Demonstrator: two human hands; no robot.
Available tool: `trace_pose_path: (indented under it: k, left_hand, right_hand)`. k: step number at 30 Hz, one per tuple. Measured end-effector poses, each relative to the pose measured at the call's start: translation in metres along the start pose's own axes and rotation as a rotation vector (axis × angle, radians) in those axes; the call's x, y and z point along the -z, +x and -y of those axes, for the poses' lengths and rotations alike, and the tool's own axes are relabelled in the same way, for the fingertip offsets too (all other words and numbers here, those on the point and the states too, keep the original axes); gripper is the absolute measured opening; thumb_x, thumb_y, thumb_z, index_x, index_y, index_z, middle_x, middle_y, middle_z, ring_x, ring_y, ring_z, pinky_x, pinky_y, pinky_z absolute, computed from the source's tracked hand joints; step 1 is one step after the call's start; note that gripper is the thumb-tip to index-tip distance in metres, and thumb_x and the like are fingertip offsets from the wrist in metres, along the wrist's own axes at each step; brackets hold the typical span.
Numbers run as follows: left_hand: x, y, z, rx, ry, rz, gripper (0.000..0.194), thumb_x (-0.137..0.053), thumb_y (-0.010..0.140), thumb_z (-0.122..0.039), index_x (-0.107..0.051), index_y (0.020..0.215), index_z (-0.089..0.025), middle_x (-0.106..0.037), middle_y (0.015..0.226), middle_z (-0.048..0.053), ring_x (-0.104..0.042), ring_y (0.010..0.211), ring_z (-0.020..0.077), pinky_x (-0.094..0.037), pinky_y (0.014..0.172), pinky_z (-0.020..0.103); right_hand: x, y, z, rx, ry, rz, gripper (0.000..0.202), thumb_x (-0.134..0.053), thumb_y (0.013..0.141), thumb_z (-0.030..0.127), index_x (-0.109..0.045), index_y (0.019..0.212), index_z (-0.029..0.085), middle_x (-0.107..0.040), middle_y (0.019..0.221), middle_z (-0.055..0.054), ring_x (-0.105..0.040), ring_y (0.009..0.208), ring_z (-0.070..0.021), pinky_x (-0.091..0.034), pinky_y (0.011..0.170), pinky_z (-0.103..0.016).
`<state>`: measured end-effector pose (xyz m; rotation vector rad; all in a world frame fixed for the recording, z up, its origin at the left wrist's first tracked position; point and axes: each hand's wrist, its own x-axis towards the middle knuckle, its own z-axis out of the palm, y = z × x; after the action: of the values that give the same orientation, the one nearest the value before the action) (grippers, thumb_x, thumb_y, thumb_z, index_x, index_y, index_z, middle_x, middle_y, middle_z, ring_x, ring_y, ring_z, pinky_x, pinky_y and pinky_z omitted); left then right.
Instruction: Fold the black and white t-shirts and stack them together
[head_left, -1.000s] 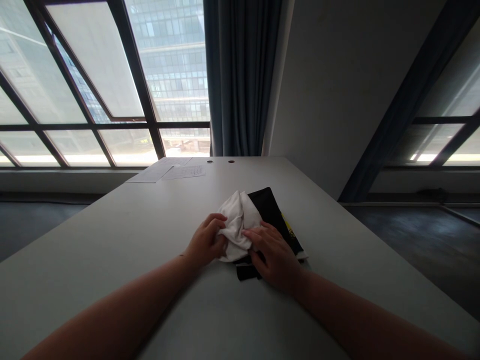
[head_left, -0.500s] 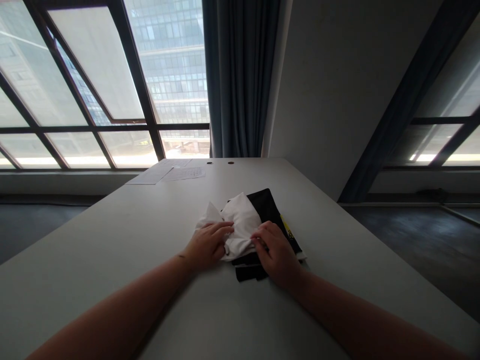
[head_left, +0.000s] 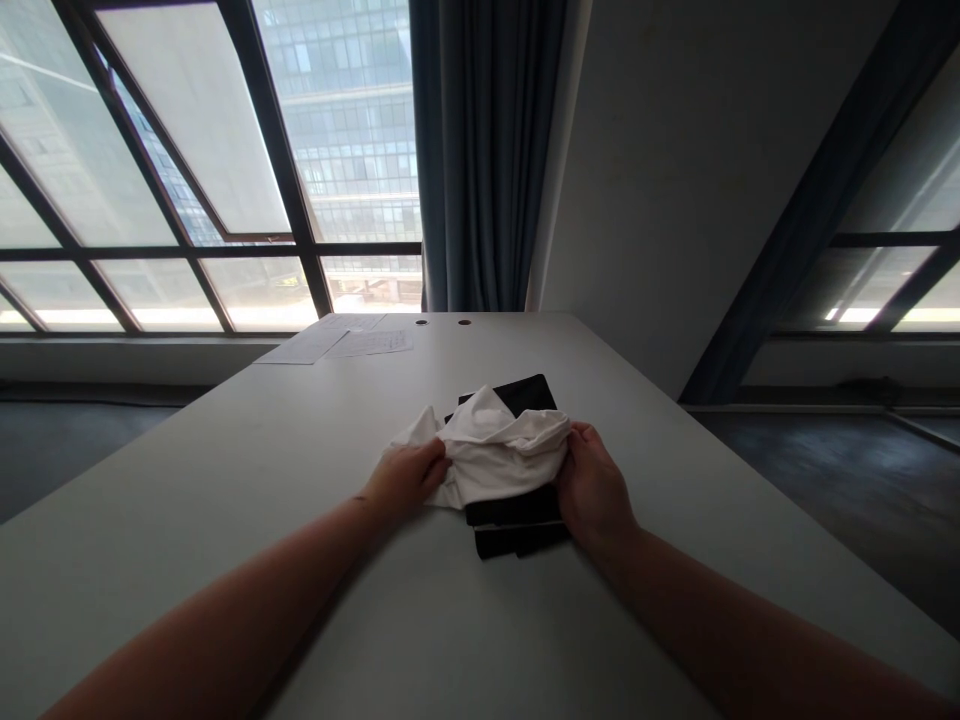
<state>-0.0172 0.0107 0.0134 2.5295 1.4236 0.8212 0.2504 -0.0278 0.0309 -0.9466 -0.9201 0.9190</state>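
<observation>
A crumpled white cloth, perhaps a garment, is stretched sideways between my hands. My left hand is closed on its left part, fingers curled into the fabric. Gripping the bunched right end is my right hand, thumb and fingers pinched together. Beneath the cloth lies a stack of folded black fabric, showing at the front and at the back. A loose white corner pokes up beyond my left hand. The kind of garment cannot be made out.
The white table stretches away toward the windows. Printed paper sheets lie at its far left, near two round cable holes. Behind the table hang blue curtains, with a grey wall to their right.
My right hand has moved right and pulled the white cloth's edge out across the black stack. My left hand's fingers have curled closed on the cloth. The yellow print on the black fabric is now covered.
</observation>
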Motion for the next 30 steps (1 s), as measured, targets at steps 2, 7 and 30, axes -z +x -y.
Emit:
trace_pose_path:
  k: [2,7,30]
  left_hand:
    - [0.003,0.0,0.003,0.124,-0.041,-0.079,0.019,-0.05,0.097,-0.039,-0.057,0.084,-0.027,-0.06,0.067,0.0,-0.056,0.063,0.0207,-0.038,0.064,0.03]
    - [0.011,0.002,0.003,0.273,-0.335,-0.321,0.021,-0.048,0.095,-0.037,-0.048,0.078,-0.025,-0.053,0.066,-0.004,-0.049,0.065,0.0166,-0.038,0.063,0.028]
    - [0.029,0.005,-0.016,0.071,-0.301,-0.041,0.023,-0.053,0.096,-0.035,-0.071,0.103,-0.022,-0.072,0.133,0.01,-0.07,0.11,0.0264,-0.054,0.097,0.041]
  right_hand:
    - [-0.001,-0.004,0.003,-0.025,0.014,0.036,0.034,-0.061,0.091,0.059,-0.05,0.095,0.027,-0.048,0.066,0.007,-0.044,0.052,-0.0144,-0.042,0.048,-0.027]
    - [-0.001,-0.012,0.008,-0.016,-0.122,0.276,0.028,-0.053,0.097,0.054,-0.05,0.096,0.026,-0.056,0.077,0.003,-0.06,0.064,-0.0173,-0.056,0.058,-0.032]
    - [-0.003,-0.024,0.013,0.295,-0.629,0.445,0.011,-0.059,0.098,0.036,-0.056,0.097,0.025,-0.062,0.08,0.001,-0.058,0.071,-0.0179,-0.046,0.067,-0.03]
